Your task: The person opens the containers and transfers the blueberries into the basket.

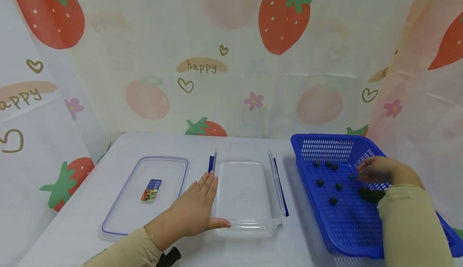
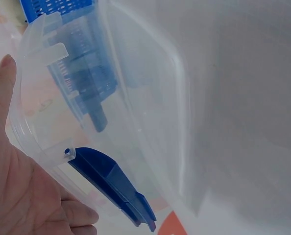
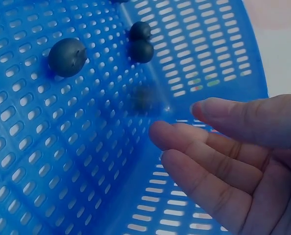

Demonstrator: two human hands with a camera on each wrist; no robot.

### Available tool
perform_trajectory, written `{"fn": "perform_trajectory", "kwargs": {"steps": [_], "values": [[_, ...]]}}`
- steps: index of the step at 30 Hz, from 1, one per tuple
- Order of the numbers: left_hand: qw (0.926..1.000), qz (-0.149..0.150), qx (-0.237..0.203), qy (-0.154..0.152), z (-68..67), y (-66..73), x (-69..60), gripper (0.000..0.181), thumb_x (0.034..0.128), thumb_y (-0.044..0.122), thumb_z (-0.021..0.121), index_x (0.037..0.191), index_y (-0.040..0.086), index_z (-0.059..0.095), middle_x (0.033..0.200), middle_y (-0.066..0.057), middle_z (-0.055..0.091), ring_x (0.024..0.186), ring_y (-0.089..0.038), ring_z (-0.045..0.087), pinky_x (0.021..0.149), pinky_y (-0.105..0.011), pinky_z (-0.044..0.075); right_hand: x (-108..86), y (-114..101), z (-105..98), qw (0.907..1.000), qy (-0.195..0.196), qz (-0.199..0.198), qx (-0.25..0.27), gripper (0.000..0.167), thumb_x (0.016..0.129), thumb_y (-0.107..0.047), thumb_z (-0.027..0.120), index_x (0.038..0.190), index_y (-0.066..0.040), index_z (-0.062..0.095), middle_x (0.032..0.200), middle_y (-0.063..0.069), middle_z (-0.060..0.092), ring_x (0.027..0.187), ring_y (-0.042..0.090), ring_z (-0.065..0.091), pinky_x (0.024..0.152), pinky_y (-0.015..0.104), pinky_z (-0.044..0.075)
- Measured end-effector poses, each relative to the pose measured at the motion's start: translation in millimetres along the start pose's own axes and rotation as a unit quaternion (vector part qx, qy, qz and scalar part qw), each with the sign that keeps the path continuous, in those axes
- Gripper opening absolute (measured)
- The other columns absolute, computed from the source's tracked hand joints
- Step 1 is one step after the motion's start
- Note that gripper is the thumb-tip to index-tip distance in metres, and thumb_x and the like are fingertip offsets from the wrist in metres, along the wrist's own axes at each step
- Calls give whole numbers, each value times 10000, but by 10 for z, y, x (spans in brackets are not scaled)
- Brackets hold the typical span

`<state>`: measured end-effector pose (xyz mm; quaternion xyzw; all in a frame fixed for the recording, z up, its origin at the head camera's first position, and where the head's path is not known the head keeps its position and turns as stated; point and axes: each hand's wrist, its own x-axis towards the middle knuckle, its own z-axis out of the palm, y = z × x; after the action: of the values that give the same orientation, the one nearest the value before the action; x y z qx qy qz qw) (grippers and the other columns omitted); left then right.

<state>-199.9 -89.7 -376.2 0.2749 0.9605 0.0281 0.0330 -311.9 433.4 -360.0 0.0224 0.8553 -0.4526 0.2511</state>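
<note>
My left hand [image 1: 191,208] rests with straight fingers against the left side of a clear plastic box [image 1: 244,190]. In the left wrist view, a blue side clip [image 2: 111,183] hangs from the box near the hand. Over the far right part of a blue perforated basket [image 1: 300,154], my right hand [image 1: 376,170] has loosely bent fingers, the thumb apart, with nothing between them. Several small dark round fruits [image 3: 67,57] lie in the basket. A blurred dark spot [image 3: 143,98] shows just beyond the right fingertips; I cannot tell its exact form.
Left of the box lies a clear lid [image 1: 126,215] with a blue-edged seal and a printed label [image 1: 151,190]. A dark green oblong thing [image 1: 371,195] is in the basket, partly behind the right sleeve. A black object [image 1: 169,257] sits by the left sleeve. Patterned cloth [image 1: 231,98] hangs behind.
</note>
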Motion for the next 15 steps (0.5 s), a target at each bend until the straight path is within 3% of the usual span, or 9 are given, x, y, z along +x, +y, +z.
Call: {"fn": "perform_trajectory", "kwargs": {"steps": [4, 15], "values": [[10000, -12, -2, -27, -4, -3, 0, 1140, 713, 838, 258, 1439, -35, 157, 1509, -193, 91, 1389, -311, 56, 1077, -483, 199, 1, 17, -8, 9999, 76, 56, 44, 187, 907, 17, 465, 1041, 147, 476, 924, 114, 594, 862, 200, 619, 818, 395, 506], [10000, -5, 5, -14, 2, -9, 5, 1139, 713, 839, 258, 1438, -35, 164, 1508, -198, 89, 1388, -316, 59, 1077, -484, 200, 5, -8, -2, 9999, 50, -99, -16, 166, 924, -4, 466, 1032, 113, 510, 939, 107, 594, 898, 215, 622, 823, 396, 504]]}}
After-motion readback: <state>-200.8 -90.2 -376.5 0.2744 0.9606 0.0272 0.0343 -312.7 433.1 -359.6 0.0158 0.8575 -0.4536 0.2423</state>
